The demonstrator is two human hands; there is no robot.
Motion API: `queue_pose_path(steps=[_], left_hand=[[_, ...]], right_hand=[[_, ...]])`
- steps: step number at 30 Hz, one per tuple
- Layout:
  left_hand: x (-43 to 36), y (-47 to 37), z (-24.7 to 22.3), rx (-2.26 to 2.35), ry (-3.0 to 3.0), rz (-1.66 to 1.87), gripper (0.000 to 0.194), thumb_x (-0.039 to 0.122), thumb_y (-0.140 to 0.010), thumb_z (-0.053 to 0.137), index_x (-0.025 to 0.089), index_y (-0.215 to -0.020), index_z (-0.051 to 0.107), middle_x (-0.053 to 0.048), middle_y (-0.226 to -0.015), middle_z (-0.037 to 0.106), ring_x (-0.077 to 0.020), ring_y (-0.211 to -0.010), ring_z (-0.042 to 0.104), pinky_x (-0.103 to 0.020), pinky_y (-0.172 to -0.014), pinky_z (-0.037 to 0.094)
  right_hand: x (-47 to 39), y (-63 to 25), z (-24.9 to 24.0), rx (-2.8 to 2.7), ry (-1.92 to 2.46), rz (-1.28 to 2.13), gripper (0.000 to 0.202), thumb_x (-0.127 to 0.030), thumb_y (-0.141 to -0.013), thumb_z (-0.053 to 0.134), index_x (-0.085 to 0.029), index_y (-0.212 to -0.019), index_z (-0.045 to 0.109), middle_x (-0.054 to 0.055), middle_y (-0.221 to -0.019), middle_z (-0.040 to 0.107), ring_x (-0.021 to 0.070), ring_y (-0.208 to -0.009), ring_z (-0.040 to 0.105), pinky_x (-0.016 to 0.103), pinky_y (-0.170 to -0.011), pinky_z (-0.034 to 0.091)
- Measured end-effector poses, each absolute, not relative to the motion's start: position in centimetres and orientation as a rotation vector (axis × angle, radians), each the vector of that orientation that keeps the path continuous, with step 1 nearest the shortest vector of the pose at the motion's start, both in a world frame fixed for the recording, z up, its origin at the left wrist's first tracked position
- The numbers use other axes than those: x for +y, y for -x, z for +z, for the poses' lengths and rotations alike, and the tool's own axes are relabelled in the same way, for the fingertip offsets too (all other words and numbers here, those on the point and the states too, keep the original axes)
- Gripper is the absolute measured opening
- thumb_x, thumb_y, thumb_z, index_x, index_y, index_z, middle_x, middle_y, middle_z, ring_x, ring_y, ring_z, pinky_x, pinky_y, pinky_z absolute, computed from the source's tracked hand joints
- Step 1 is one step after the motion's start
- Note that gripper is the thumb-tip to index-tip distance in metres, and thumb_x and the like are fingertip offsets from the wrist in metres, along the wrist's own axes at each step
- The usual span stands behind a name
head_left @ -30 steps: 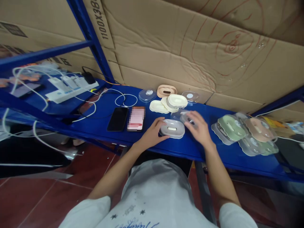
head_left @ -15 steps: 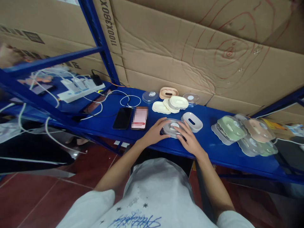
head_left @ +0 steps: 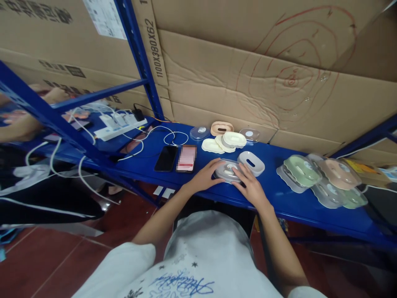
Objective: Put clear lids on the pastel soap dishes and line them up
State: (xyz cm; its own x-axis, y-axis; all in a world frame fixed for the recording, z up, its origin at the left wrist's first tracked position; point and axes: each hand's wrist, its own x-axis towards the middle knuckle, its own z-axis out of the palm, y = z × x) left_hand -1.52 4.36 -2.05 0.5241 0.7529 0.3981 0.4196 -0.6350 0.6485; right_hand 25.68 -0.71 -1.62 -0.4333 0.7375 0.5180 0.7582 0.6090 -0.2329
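An oval soap dish with a clear lid [head_left: 228, 169] and a round white sticker rests near the table's front edge. My left hand [head_left: 204, 177] grips its left end, thumb at the front and fingers behind. At its right end my right hand [head_left: 253, 189] holds it, with fingers over the lid. Just behind my right fingers sits a pale oval soap dish part [head_left: 257, 166] with a dark slot. Farther back are cream soap dish parts [head_left: 235, 139], a peach slotted part [head_left: 222, 128] and two loose clear lids [head_left: 200, 133].
Lidded green, peach and grey soap dishes [head_left: 303, 171] are piled on the right of the blue table [head_left: 266, 203]. Two phones [head_left: 166, 158] lie left of my hands. A power strip [head_left: 120, 129] with white cables is farther left, near another person's arm [head_left: 23, 128]. Cardboard [head_left: 204, 54] backs the table.
The view has shifted, so the scene sits slightly lower. Both hands stay on the lidded soap dish in nearly the same pose. More of the other person's arm shows at left.
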Motion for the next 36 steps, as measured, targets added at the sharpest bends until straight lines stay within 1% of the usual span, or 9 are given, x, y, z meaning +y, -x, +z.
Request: queue_pose_path(steps=[4, 9, 16, 20, 23, 27, 31, 34, 36], left_hand=[[4.3, 1.4, -1.8, 0.952, -2.320, 0.936, 0.071, 0.044, -0.097, 0.077, 0.026, -0.159, 0.048, -0.015, -0.166, 0.045, -0.0307, -0.155, 0.045, -0.052, -0.129, 0.039], [4.1, 1.5, -1.6, 0.941, -2.325, 0.934, 0.071, 0.043, -0.097, 0.076, 0.028, -0.160, 0.046, -0.015, -0.165, 0.046, -0.0309, -0.156, 0.045, -0.052, -0.130, 0.038], [3.6, 1.5, -0.8, 0.909, -2.247, 1.038, 0.077, 0.049, -0.105, 0.063, 0.029, -0.168, 0.025, -0.017, -0.176, 0.022, -0.0325, -0.165, 0.025, -0.054, -0.130, 0.037], [3.5, 1.5, -0.6, 0.948, -2.207, 1.029, 0.073, 0.050, -0.108, 0.058, 0.032, -0.169, 0.022, -0.015, -0.178, 0.016, -0.0319, -0.164, 0.028, -0.053, -0.126, 0.044], [3.3, 1.4, -0.6, 0.997, -2.258, 0.936, 0.069, 0.049, -0.108, 0.057, 0.031, -0.167, 0.028, -0.014, -0.177, 0.021, -0.0329, -0.162, 0.033, -0.054, -0.125, 0.044], [3.7, 1.1, -0.3, 1.043, -2.368, 0.883, 0.058, 0.042, -0.107, 0.058, 0.026, -0.161, 0.041, -0.014, -0.170, 0.037, -0.0312, -0.157, 0.042, -0.052, -0.127, 0.043], [6.1, 0.3, 1.3, 1.151, -2.584, 0.713, 0.055, 0.038, -0.107, 0.057, 0.021, -0.158, 0.046, -0.015, -0.163, 0.048, -0.0302, -0.150, 0.050, -0.049, -0.124, 0.044], [9.0, -0.7, 2.9, 1.273, -2.762, 0.544, 0.052, 0.034, -0.108, 0.054, 0.017, -0.157, 0.047, -0.016, -0.162, 0.050, -0.0312, -0.151, 0.046, -0.049, -0.124, 0.040], [10.9, -1.4, 3.7, 1.299, -2.810, 0.484, 0.050, 0.028, -0.105, 0.056, 0.015, -0.153, 0.051, -0.019, -0.158, 0.053, -0.0352, -0.149, 0.048, -0.054, -0.123, 0.038]], right_hand=[[-0.9, -25.8, -1.9, -2.226, 1.185, -0.059, 0.058, -0.035, -0.107, 0.060, -0.035, -0.164, 0.047, 0.010, -0.170, 0.043, 0.0331, -0.160, 0.036, 0.058, -0.124, 0.045], [-0.7, -26.0, -2.1, -2.239, 1.164, 0.031, 0.068, -0.034, -0.104, 0.066, -0.037, -0.167, 0.040, 0.010, -0.174, 0.036, 0.0344, -0.162, 0.032, 0.062, -0.126, 0.041], [-0.9, -26.0, -0.8, -2.136, 1.098, -0.141, 0.063, -0.030, -0.105, 0.062, -0.040, -0.164, 0.044, 0.006, -0.170, 0.044, 0.0336, -0.160, 0.037, 0.061, -0.126, 0.043], [1.8, -28.9, 2.6, -1.897, 1.325, -0.321, 0.057, -0.043, -0.105, 0.059, -0.034, -0.161, 0.051, 0.009, -0.168, 0.046, 0.0372, -0.155, 0.043, 0.064, -0.125, 0.041], [5.6, -32.2, 4.4, -1.755, 1.558, -0.407, 0.058, -0.050, -0.104, 0.056, -0.024, -0.156, 0.057, 0.017, -0.161, 0.052, 0.0398, -0.147, 0.050, 0.065, -0.121, 0.042], [9.5, -35.3, 4.0, -1.707, 1.808, -0.385, 0.054, -0.041, -0.100, 0.057, -0.016, -0.147, 0.065, 0.023, -0.150, 0.060, 0.0418, -0.139, 0.054, 0.063, -0.115, 0.047], [10.1, -35.7, 2.7, -1.667, 1.953, -0.340, 0.050, -0.032, -0.096, 0.056, -0.012, -0.140, 0.069, 0.025, -0.143, 0.064, 0.0429, -0.133, 0.056, 0.062, -0.107, 0.050], [9.1, -34.4, 2.7, -1.766, 1.889, -0.375, 0.048, -0.034, -0.104, 0.046, -0.011, -0.140, 0.067, 0.025, -0.148, 0.061, 0.0411, -0.138, 0.053, 0.059, -0.111, 0.045], [8.1, -32.8, 2.8, -1.934, 1.811, -0.366, 0.049, -0.040, -0.110, 0.037, -0.013, -0.136, 0.069, 0.022, -0.141, 0.067, 0.0355, -0.131, 0.060, 0.051, -0.110, 0.046]])
